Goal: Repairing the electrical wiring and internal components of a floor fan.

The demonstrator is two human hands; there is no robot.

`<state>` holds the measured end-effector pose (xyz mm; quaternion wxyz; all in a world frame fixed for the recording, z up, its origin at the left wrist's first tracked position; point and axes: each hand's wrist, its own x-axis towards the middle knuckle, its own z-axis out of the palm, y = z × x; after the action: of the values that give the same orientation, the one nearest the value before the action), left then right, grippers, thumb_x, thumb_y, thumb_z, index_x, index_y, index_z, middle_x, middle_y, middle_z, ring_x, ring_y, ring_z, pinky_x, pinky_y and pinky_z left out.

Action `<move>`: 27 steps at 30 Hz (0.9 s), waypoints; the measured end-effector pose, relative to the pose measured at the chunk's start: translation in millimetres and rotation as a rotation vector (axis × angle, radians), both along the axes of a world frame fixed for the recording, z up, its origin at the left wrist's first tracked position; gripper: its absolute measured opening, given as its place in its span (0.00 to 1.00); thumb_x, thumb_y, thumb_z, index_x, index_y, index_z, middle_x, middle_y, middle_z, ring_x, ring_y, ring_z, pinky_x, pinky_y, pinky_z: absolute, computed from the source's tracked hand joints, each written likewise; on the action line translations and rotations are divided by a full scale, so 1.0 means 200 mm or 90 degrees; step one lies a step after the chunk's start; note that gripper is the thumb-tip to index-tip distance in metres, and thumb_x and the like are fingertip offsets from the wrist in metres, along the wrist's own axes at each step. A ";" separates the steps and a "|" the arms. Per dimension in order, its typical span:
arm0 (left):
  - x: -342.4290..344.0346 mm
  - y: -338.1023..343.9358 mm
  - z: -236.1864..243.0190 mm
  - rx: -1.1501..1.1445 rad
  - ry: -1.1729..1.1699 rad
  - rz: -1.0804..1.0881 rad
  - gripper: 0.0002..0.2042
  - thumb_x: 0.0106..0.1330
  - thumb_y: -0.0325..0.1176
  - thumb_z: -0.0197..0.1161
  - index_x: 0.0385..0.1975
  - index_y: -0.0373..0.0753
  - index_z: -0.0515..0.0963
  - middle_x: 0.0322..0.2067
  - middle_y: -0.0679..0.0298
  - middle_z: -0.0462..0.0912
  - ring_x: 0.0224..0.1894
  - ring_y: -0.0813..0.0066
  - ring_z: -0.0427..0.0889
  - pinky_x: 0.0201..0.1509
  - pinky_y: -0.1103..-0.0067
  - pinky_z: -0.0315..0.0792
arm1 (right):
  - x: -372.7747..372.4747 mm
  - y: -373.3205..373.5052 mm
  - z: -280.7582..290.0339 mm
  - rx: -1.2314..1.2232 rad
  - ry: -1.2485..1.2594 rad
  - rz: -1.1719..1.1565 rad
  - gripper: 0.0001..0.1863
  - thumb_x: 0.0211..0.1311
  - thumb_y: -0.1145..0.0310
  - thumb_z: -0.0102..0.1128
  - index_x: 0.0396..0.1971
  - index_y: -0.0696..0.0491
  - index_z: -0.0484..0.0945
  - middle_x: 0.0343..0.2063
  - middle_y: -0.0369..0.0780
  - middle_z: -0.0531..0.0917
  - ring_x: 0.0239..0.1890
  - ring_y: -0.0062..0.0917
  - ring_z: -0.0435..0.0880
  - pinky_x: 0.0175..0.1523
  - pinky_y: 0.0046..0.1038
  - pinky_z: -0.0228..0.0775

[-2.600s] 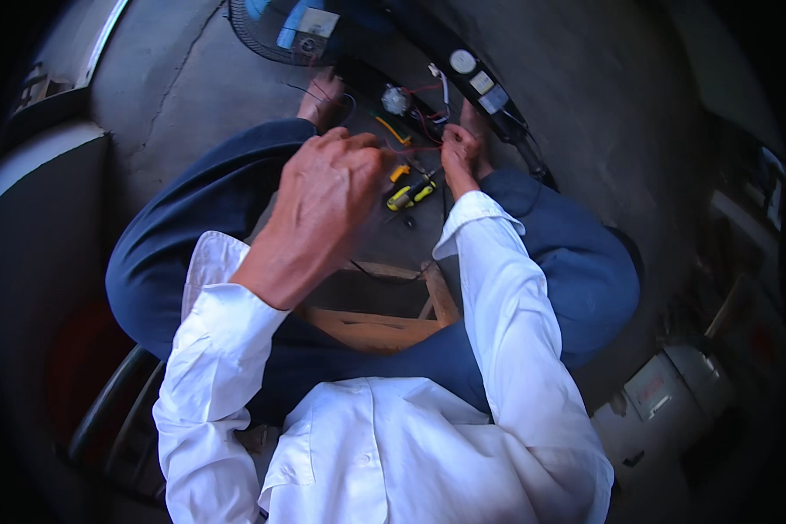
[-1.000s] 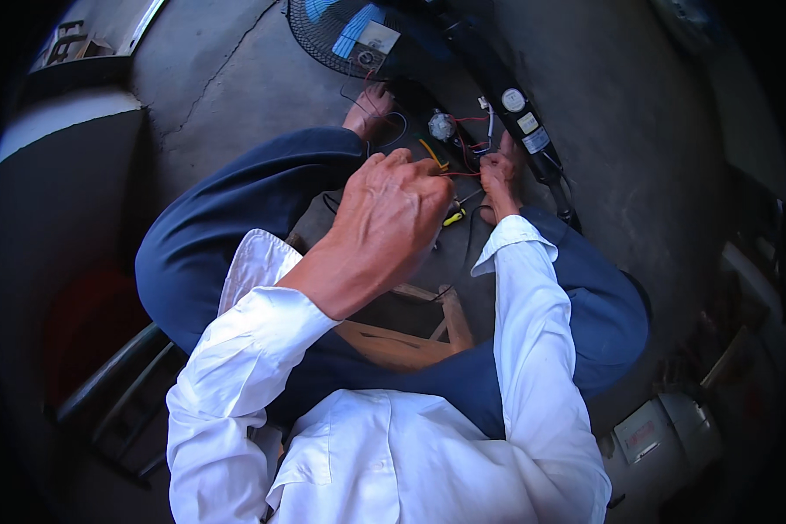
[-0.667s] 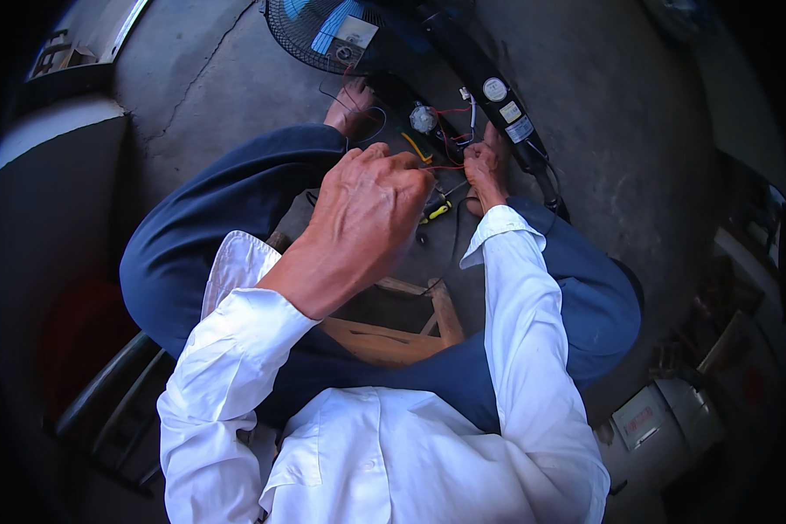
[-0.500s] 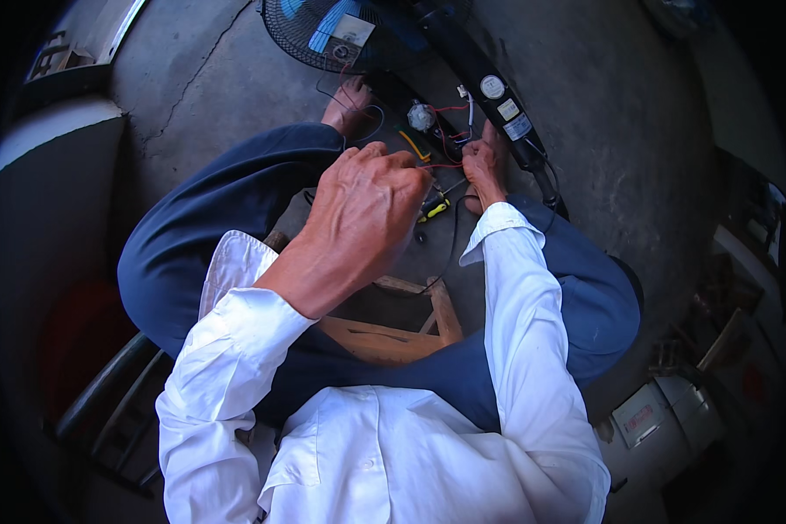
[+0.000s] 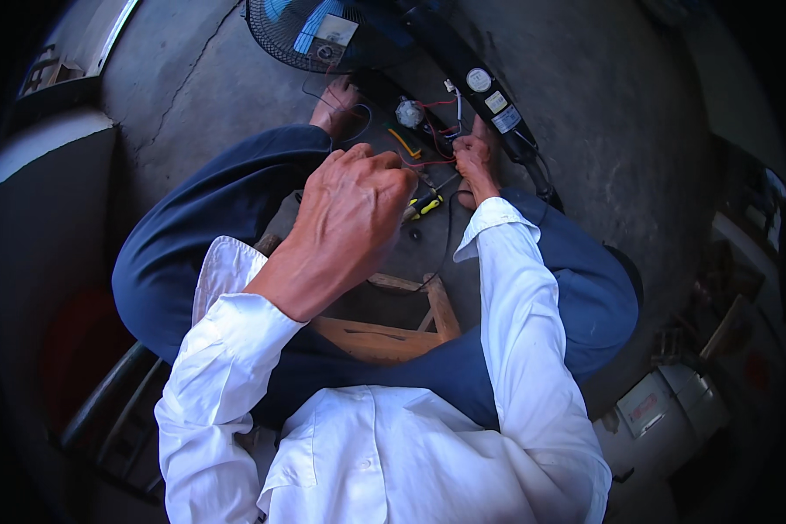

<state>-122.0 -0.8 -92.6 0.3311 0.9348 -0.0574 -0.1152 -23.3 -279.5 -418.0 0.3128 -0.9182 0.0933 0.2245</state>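
Raised over my lap, my left hand (image 5: 345,227) is a closed fist with its knuckles toward me; its fingertips, and anything in them, are hidden. My right hand (image 5: 474,164) is lower and farther off, fingers pinched together on a thin red wire (image 5: 435,163). The wire runs left from there until it passes behind my left fist. Just beyond are a black fan part with a whitish round motor-like piece (image 5: 410,113) and a white connector lead (image 5: 458,105). Below the wire lie yellow-and-black handled tools (image 5: 425,206) and a yellow-green handled tool (image 5: 403,141).
A caged fan head with blue blades (image 5: 310,35) lies at the top. Its black stand column (image 5: 454,65) with stickers slants down beside my right foot. A low wooden stool (image 5: 384,339) is between my legs, with a dark cord near it. White boxes (image 5: 655,406) stand at lower right.
The view has shifted slightly, so the fan and tools appear a little to the left and higher. Both hands keep nearly the same pose.
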 end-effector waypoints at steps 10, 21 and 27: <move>-0.01 0.00 0.00 -0.015 0.013 0.012 0.03 0.54 0.25 0.65 0.27 0.36 0.79 0.30 0.58 0.77 0.37 0.59 0.76 0.44 0.68 0.71 | 0.02 -0.01 0.01 0.013 -0.042 0.052 0.07 0.55 0.68 0.65 0.31 0.55 0.86 0.25 0.38 0.85 0.27 0.25 0.83 0.34 0.27 0.75; -0.02 0.01 0.00 -0.020 0.027 0.007 0.04 0.53 0.22 0.64 0.27 0.36 0.77 0.31 0.56 0.75 0.38 0.57 0.76 0.46 0.67 0.71 | 0.02 0.00 0.10 0.303 0.192 -0.111 0.08 0.65 0.69 0.57 0.37 0.56 0.81 0.21 0.33 0.78 0.17 0.14 0.74 0.22 0.18 0.70; -0.03 0.01 -0.01 -0.024 0.012 0.006 0.03 0.54 0.22 0.63 0.27 0.36 0.77 0.30 0.56 0.74 0.37 0.57 0.75 0.46 0.67 0.70 | 0.00 0.03 0.12 0.272 0.189 -0.146 0.08 0.64 0.72 0.55 0.40 0.56 0.80 0.22 0.33 0.78 0.19 0.13 0.73 0.24 0.17 0.72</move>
<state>-127.1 1.5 -95.5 0.3498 0.9275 -0.0522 -0.1212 -24.0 -273.7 -393.3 0.5057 -0.7719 0.1919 0.3342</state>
